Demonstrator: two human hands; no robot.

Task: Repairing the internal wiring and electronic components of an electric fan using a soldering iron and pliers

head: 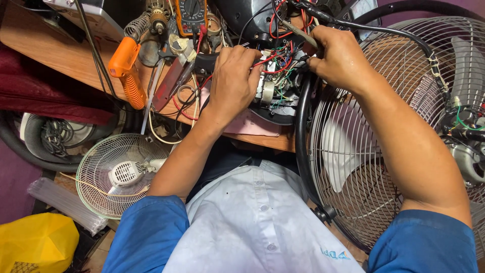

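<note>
One view only, from a camera worn on the head. Looks steeply down, past the chest and the white shirt (252, 222) with blue sleeves at the bottom of the picture. Faces forward over the wooden bench (55, 55), which runs across the top. Sits close: both forearms fill the middle, with the left hand (232, 81) and the right hand (341, 58) near the top centre. Takes in the floor at the lower left, with a small white fan (121, 172) and a yellow bag (35, 242). Cuts off a big metal fan cage (404, 126) at the right edge. No second view to share anything with.
</note>
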